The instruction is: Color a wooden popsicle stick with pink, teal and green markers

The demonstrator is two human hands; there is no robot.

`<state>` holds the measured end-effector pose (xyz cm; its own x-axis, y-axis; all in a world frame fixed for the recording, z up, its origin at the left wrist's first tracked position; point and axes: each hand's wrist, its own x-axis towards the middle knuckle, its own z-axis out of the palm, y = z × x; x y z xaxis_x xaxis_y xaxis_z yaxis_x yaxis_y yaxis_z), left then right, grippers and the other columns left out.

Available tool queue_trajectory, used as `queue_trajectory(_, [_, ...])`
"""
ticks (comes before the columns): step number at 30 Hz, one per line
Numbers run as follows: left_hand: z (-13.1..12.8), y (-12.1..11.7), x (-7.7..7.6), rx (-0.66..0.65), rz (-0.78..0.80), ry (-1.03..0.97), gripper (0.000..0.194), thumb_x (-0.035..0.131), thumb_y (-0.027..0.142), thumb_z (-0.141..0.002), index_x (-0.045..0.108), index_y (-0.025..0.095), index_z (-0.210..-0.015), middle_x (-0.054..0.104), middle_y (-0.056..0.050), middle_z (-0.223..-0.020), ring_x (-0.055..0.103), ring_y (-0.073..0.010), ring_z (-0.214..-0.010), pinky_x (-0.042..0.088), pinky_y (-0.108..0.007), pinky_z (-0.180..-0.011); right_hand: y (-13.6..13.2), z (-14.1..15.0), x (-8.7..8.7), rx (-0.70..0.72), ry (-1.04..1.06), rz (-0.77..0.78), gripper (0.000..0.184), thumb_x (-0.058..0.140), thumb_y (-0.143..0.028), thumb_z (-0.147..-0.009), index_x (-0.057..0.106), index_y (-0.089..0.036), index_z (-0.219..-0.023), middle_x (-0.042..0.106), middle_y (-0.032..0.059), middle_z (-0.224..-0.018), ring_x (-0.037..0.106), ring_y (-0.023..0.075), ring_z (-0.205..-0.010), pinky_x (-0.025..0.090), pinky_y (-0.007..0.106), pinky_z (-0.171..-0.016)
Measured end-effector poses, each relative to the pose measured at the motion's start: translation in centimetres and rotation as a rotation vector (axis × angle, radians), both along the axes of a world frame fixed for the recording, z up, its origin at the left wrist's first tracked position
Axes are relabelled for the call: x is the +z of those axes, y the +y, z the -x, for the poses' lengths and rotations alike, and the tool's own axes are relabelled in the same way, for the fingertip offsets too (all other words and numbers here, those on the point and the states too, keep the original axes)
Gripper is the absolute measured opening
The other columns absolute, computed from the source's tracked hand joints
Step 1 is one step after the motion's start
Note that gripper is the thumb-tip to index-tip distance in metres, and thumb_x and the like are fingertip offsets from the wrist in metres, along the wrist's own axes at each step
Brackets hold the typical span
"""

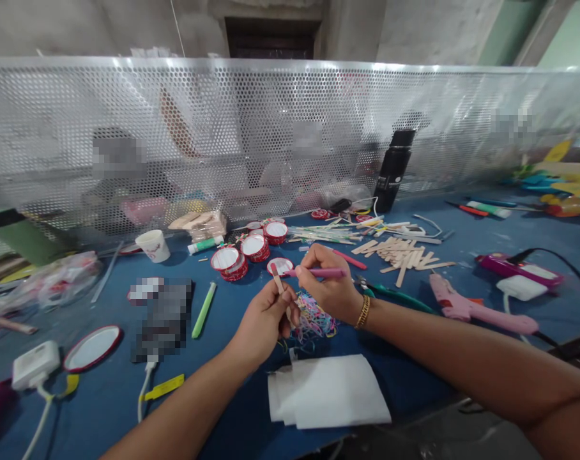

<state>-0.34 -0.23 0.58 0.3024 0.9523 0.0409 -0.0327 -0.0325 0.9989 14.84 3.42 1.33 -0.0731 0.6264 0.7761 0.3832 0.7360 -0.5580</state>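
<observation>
My left hand (266, 316) is closed on a wooden craft stick (277, 281), held tilted up with a reddish upper end. In my right hand (329, 284), with a gold bracelet at the wrist, a pink-purple marker (331, 273) is pinched, its tip pointing left close to the stick. Whether tip and stick touch, I cannot tell. Beneath both hands lies a tangled pile of colourful threads or bands (319, 316). Just behind them is a small round white disc with a red rim (280, 266). A folded white cloth or paper (335, 391) lies nearest to me.
Red-and-white round pieces (225, 259) stand stacked behind my hands. Loose craft sticks (409, 255), green-handled pliers (390, 294) and a pink glue gun (472, 306) lie right. A green marker (204, 311) and phone (168, 319) lie left. A perforated metal screen (271, 147) runs behind.
</observation>
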Motion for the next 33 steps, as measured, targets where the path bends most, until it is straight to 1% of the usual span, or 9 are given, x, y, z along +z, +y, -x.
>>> queue_trajectory(7, [-0.2,-0.3,0.0,-0.025,0.021,-0.001,0.037,0.063,0.053,-0.083,0.048,0.020,-0.078,0.058,0.004,-0.057,0.043,-0.0061,-0.040,0.029,-0.019,-0.041,-0.4,0.0,0.0,0.040,0.015,-0.001,0.017,0.057,-0.020,-0.081,0.048,-0.023,-0.067,0.053,-0.0020,-0.064,0.048,0.0148,-0.064,0.042,0.031,-0.063])
queue_trajectory(17, [-0.2,-0.3,0.0,-0.032,0.014,-0.007,0.038,0.063,0.055,-0.081,0.049,0.020,-0.077,0.057,0.004,-0.057,0.043,-0.0061,-0.040,0.029,-0.020,-0.041,-1.0,0.2,0.1,0.087,0.004,0.024,0.017,0.057,-0.019,-0.082,0.047,-0.023,-0.068,0.054,-0.0025,-0.064,0.049,0.0140,-0.062,0.041,0.031,-0.063])
queue_trajectory(19, [-0.2,-0.3,-0.1,-0.022,0.013,0.005,0.038,0.062,0.055,-0.082,0.049,0.020,-0.078,0.057,0.004,-0.057,0.042,-0.0060,-0.040,0.028,-0.020,-0.041,-0.9,0.2,0.2,0.073,-0.016,0.004,0.018,0.056,-0.018,-0.082,0.047,-0.023,-0.067,0.053,-0.0026,-0.065,0.048,0.0138,-0.062,0.041,0.032,-0.064])
queue_trajectory(24, [0.0,-0.1,0.0,-0.014,0.015,0.026,0.035,0.060,0.052,-0.084,0.048,0.020,-0.079,0.058,0.004,-0.058,0.043,-0.0057,-0.040,0.029,-0.019,-0.041,-0.1,0.0,0.0,-0.013,-0.034,-0.049,0.020,0.057,-0.016,-0.079,0.044,-0.023,-0.065,0.049,-0.0030,-0.064,0.046,0.0144,-0.063,0.039,0.032,-0.064])
queue_trajectory(28, [0.0,-0.1,0.0,-0.017,0.019,0.019,0.034,0.060,0.051,-0.086,0.047,0.020,-0.079,0.058,0.004,-0.059,0.043,-0.0056,-0.041,0.029,-0.018,-0.041,0.0,0.0,0.0,-0.012,-0.004,-0.045,0.019,0.057,-0.018,-0.080,0.045,-0.023,-0.066,0.050,-0.0025,-0.064,0.047,0.0147,-0.064,0.040,0.031,-0.063])
queue_trajectory(33, [-0.1,-0.2,-0.2,-0.038,0.027,0.002,0.038,0.062,0.054,-0.083,0.048,0.020,-0.078,0.058,0.004,-0.058,0.044,-0.0060,-0.040,0.029,-0.019,-0.041,-0.6,0.1,0.0,0.036,0.018,-0.028,0.016,0.058,-0.019,-0.081,0.048,-0.023,-0.069,0.053,-0.0019,-0.065,0.049,0.0152,-0.065,0.042,0.032,-0.065])
